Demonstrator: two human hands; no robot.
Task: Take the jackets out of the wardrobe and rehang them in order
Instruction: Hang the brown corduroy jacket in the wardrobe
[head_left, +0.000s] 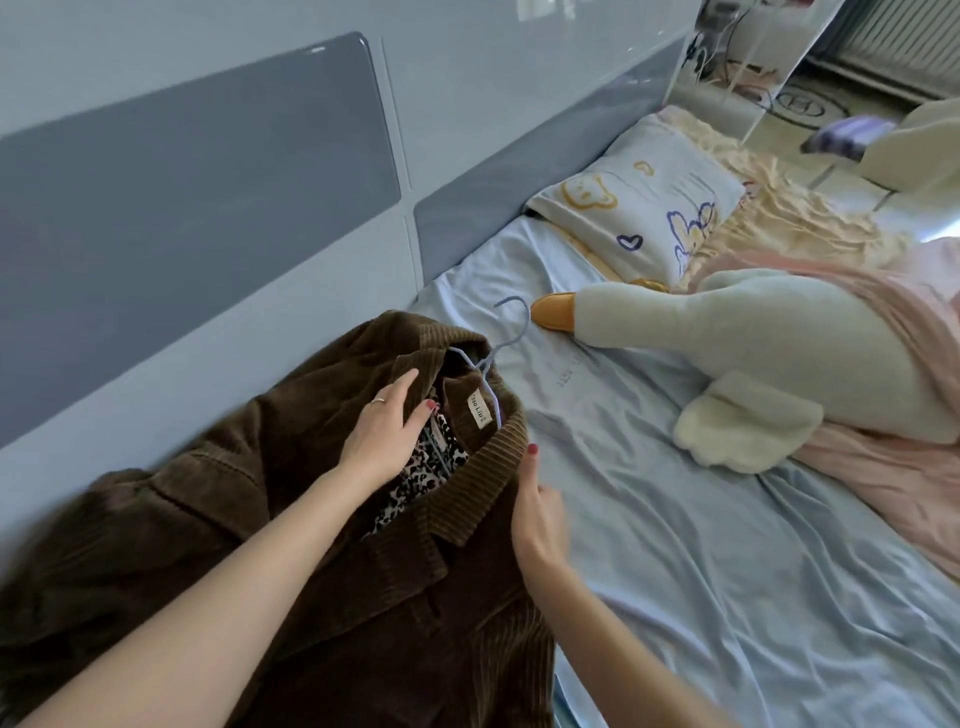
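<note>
The brown corduroy jacket (218, 545) lies spread on the bed (727, 571) under both my arms. My left hand (382, 428) rests inside its open neck, fingers fairly straight, fingertips tucked into the lining. My right hand (537, 512) pinches the collar edge just beside it, thumb up against the ribbing. The blue hanger (506, 338) pokes out of the neck beyond my left fingers.

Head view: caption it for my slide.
Both hands at the collar of a brown corduroy jacket on a blue hanger, laid on a bed.
</note>
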